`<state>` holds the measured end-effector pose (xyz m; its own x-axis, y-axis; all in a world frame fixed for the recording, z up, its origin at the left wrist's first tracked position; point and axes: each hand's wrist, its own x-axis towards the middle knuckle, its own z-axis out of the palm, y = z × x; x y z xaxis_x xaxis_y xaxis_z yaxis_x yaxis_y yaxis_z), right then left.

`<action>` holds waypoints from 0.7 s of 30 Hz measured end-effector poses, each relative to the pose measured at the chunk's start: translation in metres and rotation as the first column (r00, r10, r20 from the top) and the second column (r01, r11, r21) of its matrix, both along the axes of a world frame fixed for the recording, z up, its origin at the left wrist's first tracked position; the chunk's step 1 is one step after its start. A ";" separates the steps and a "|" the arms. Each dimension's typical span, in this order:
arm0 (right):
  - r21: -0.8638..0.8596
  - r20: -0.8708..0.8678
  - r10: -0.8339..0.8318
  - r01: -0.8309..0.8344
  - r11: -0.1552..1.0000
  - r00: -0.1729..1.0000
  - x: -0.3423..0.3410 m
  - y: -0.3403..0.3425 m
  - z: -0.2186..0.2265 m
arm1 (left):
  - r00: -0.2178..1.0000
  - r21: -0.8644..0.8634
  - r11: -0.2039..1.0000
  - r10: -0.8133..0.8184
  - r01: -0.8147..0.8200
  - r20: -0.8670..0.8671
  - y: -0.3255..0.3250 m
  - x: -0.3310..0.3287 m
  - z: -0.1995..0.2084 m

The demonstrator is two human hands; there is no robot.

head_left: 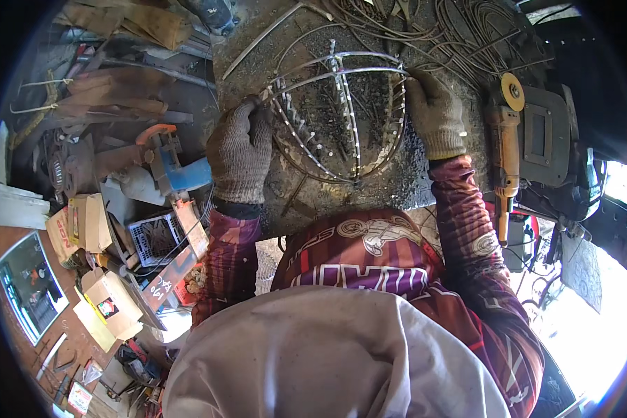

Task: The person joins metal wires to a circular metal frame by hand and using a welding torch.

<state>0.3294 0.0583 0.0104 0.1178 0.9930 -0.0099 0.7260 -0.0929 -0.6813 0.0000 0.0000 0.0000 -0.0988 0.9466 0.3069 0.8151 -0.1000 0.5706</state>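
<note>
A metal rod frame stands or lies on the dark, grimy worktable in front of me. Its curved rods meet near the edge closest to my body, and bowed rods cross its far side. Pale dabs dot several of the rods. Wearing a grey knit glove, my left hand pinches the frame's upper left corner. My right hand, gloved the same way, is closed at the upper right corner, its fingertips partly hidden behind the rods.
Coiled wire and loose rods cover the table's far right. An angle grinder lies right of my right hand, beside a dark welding mask. To the left are a blue-and-orange power tool, a crate and cardboard boxes.
</note>
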 end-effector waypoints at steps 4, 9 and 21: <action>0.134 -0.051 -0.006 0.013 0.991 0.999 0.000 -0.001 -0.004 | 0.991 0.217 0.976 0.047 -0.019 -0.122 0.003 -0.001 0.013; 0.150 -0.037 0.024 -0.018 0.988 0.999 0.003 0.003 -0.005 | 0.987 0.379 0.922 -0.020 0.079 -0.158 0.012 0.013 0.050; 0.120 -0.071 0.042 -0.034 0.992 0.997 0.000 0.006 -0.003 | 0.946 0.206 0.948 -0.183 0.241 -0.267 0.037 0.043 0.056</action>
<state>0.3293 0.0643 0.0071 0.0832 0.9914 0.1011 0.6756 0.0185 -0.7371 0.0429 0.0371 0.0558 0.2011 0.8363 0.5101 0.8702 -0.3917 0.2990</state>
